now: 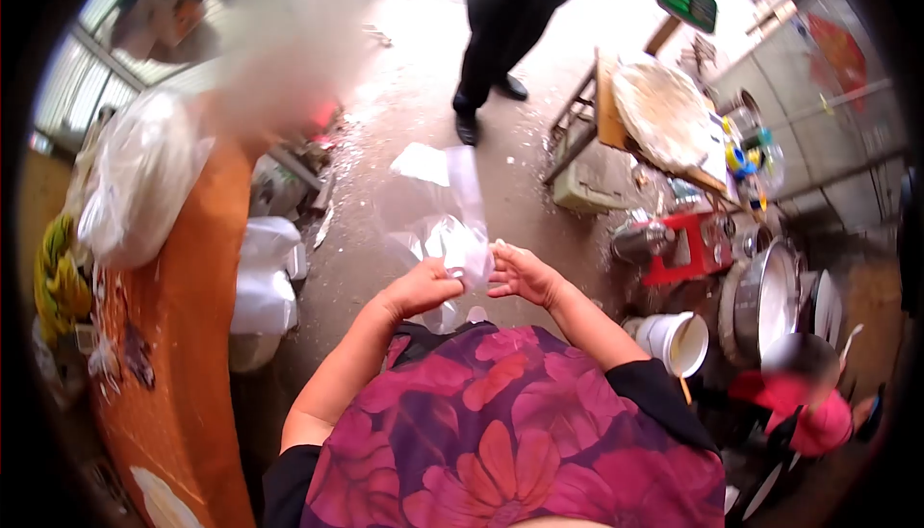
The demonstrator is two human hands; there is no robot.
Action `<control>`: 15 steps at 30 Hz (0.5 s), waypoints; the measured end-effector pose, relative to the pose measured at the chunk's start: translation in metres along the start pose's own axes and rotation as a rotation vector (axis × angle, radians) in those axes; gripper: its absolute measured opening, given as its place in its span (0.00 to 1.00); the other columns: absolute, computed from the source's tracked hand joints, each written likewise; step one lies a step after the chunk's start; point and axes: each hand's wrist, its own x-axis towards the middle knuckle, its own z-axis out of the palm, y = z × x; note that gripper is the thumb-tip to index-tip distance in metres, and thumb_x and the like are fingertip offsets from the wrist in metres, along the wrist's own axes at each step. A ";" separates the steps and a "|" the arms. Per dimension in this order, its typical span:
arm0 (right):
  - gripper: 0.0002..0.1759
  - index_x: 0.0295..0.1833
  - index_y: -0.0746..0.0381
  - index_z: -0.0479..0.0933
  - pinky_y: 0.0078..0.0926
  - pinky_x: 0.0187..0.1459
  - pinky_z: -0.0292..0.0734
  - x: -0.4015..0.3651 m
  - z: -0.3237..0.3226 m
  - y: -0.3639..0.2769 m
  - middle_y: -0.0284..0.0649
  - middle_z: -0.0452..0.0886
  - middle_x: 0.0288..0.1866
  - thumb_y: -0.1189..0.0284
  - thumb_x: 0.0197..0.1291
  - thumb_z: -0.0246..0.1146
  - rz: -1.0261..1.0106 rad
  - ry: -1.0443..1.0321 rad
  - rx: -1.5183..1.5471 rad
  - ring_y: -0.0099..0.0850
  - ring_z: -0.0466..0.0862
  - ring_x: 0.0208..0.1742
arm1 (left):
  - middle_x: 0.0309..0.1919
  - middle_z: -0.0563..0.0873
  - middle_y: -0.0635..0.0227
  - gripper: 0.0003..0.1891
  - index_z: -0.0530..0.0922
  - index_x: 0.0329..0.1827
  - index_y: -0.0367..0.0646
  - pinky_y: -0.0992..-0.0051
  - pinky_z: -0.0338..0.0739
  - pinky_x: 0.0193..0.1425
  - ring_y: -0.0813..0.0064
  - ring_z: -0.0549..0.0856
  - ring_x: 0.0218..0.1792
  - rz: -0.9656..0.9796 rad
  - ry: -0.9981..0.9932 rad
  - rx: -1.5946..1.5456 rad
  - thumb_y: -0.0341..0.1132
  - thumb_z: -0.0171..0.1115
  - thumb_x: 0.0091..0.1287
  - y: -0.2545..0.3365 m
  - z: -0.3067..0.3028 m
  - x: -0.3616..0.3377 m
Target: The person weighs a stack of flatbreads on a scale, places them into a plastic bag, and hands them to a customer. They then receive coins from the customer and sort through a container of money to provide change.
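In front of my body hangs a clear plastic bag (449, 237), with a pale, shiny upper part stretching away over the floor. My left hand (423, 287) is closed on its near end, thumb pointing right. On the bag's right side, my right hand (525, 274) has its fingers apart, with the fingertips right at the plastic. Part of the bag is bunched up between the two hands, and some of it droops below my left hand.
An orange-covered table (207, 297) with a full white plastic bag (144, 181) runs along the left. At right stand a wooden table (616, 114) with a large round tray, a red machine (688, 249), a white bucket (674, 340) and metal basins (770, 297). A person (496, 37) stands ahead; another person (808, 422) is at lower right.
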 end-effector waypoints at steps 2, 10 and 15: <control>0.26 0.58 0.61 0.67 0.35 0.50 0.75 -0.005 -0.010 0.003 0.40 0.77 0.50 0.54 0.61 0.55 -0.100 -0.176 0.326 0.32 0.78 0.50 | 0.28 0.82 0.67 0.11 0.77 0.39 0.39 0.75 0.73 0.39 0.76 0.79 0.33 0.063 -0.032 0.121 0.28 0.54 0.51 0.004 0.029 0.014; 0.13 0.48 0.66 0.72 0.38 0.53 0.73 0.025 -0.050 0.016 0.47 0.79 0.44 0.72 0.60 0.51 -0.321 -0.064 0.831 0.38 0.79 0.46 | 0.46 0.80 0.65 0.25 0.80 0.45 0.51 0.64 0.68 0.56 0.55 0.75 0.53 0.640 -0.015 0.774 0.18 0.51 0.43 0.015 0.032 0.041; 0.13 0.49 0.67 0.73 0.37 0.49 0.77 0.032 -0.034 0.003 0.45 0.79 0.45 0.75 0.60 0.51 -0.292 0.031 0.733 0.36 0.81 0.46 | 0.49 0.79 0.69 0.26 0.80 0.47 0.58 0.60 0.59 0.63 0.62 0.71 0.59 0.593 -0.108 0.846 0.21 0.53 0.46 0.018 0.008 0.060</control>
